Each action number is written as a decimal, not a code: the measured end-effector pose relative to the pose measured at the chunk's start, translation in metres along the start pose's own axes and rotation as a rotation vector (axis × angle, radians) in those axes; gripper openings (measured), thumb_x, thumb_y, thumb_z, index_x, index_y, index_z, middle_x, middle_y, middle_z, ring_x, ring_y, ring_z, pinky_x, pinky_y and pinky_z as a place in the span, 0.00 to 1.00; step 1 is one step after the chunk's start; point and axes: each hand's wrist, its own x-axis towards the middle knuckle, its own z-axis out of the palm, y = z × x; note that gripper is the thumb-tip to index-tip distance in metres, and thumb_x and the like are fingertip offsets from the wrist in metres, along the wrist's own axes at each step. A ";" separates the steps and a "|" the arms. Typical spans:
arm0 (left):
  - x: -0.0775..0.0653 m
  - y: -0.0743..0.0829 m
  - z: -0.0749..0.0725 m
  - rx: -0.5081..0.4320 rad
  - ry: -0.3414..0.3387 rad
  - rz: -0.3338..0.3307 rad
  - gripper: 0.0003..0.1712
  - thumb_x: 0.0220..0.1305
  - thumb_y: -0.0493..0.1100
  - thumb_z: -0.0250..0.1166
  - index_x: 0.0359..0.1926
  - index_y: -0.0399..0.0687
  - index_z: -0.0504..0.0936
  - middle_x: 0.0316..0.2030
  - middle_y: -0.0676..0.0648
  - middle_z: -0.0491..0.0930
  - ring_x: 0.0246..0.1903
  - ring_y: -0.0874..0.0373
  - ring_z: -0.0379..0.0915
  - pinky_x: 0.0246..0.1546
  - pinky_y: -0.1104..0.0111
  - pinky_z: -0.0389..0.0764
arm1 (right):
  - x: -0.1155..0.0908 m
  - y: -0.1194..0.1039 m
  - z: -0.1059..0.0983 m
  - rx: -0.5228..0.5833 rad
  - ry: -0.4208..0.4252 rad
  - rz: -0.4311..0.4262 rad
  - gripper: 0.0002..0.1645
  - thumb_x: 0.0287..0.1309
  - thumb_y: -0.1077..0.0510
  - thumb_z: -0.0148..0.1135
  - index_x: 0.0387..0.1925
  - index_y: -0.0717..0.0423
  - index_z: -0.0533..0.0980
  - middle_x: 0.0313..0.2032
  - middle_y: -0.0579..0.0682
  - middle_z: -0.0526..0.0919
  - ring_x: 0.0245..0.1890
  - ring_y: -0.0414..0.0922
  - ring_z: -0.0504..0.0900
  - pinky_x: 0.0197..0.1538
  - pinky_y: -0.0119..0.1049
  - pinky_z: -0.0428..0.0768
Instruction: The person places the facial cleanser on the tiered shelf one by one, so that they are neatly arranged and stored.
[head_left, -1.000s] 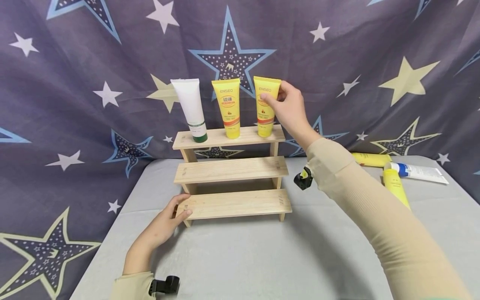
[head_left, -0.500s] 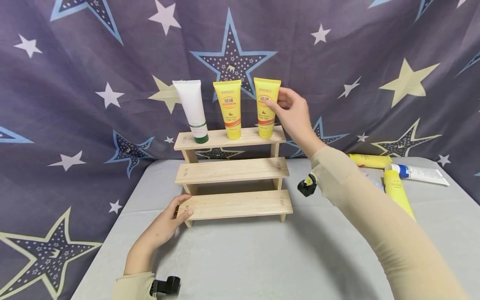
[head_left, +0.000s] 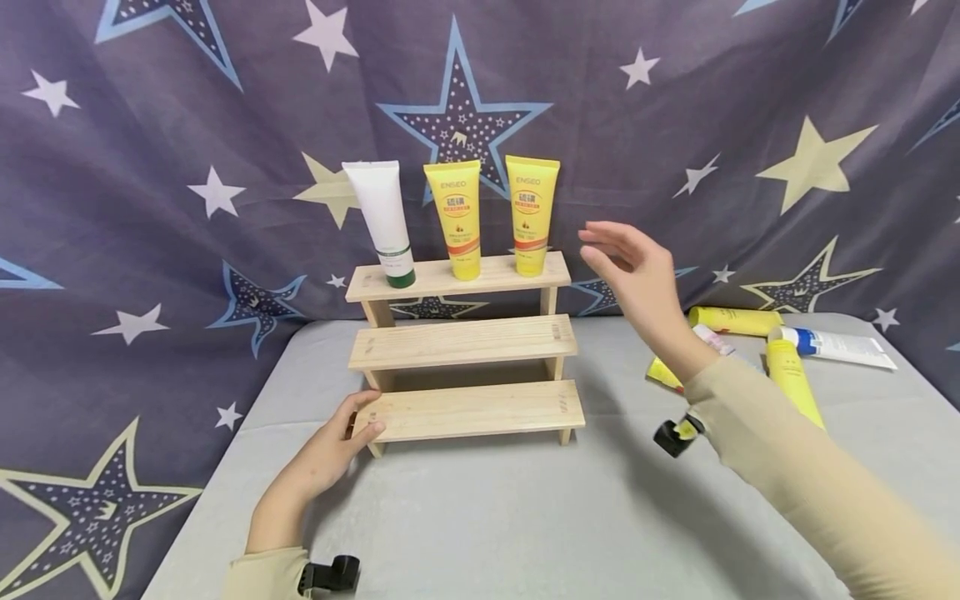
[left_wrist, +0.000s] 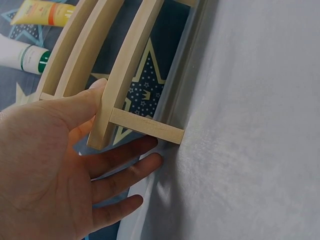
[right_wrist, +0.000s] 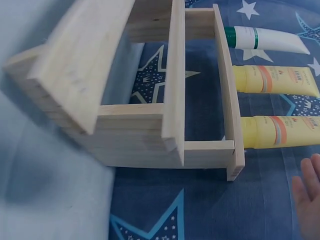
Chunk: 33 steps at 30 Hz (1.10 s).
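A three-step wooden display rack [head_left: 465, 340] stands on the table. On its top step are a white tube [head_left: 381, 212] with a green cap and two yellow tubes [head_left: 458, 217], [head_left: 531, 212], all upright on their caps. My left hand [head_left: 326, 454] grips the left end of the lowest step. In the left wrist view its thumb lies over the step [left_wrist: 127, 65], the index finger is partly hidden behind the wood, and the other fingers extend below. My right hand [head_left: 637, 279] is in the air right of the tubes, fingers loosely bent, touching nothing.
At the right of the table lie several more tubes: yellow ones [head_left: 791, 379], [head_left: 735, 320], a white one with a blue cap [head_left: 847, 346], and another yellow one [head_left: 663, 375] partly behind my right wrist. A star-patterned curtain [head_left: 225, 125] hangs behind the rack.
My right hand has let go of the rightmost yellow tube and moved right and down from it. That tube stays standing on the top step. My left hand has not moved.
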 end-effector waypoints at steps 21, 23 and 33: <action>0.000 -0.001 0.001 0.006 0.003 0.017 0.32 0.75 0.59 0.51 0.72 0.53 0.57 0.72 0.30 0.54 0.68 0.29 0.53 0.64 0.37 0.58 | -0.082 0.015 -0.092 0.395 0.017 -0.053 0.16 0.59 0.79 0.59 0.51 0.78 0.75 0.44 0.53 0.87 0.47 0.43 0.84 0.49 0.26 0.79; 0.001 -0.001 0.001 0.006 0.002 0.016 0.32 0.75 0.60 0.51 0.72 0.53 0.57 0.72 0.30 0.54 0.68 0.29 0.52 0.64 0.37 0.58 | -0.089 0.020 -0.099 0.372 0.027 -0.043 0.16 0.58 0.80 0.59 0.50 0.79 0.75 0.44 0.53 0.87 0.47 0.43 0.84 0.48 0.26 0.79; 0.001 -0.002 0.001 0.003 0.005 0.006 0.33 0.75 0.60 0.51 0.73 0.53 0.57 0.72 0.30 0.54 0.69 0.29 0.52 0.65 0.37 0.57 | -0.120 0.052 -0.125 0.157 0.047 0.162 0.16 0.61 0.73 0.63 0.51 0.70 0.78 0.43 0.42 0.88 0.46 0.34 0.83 0.49 0.20 0.77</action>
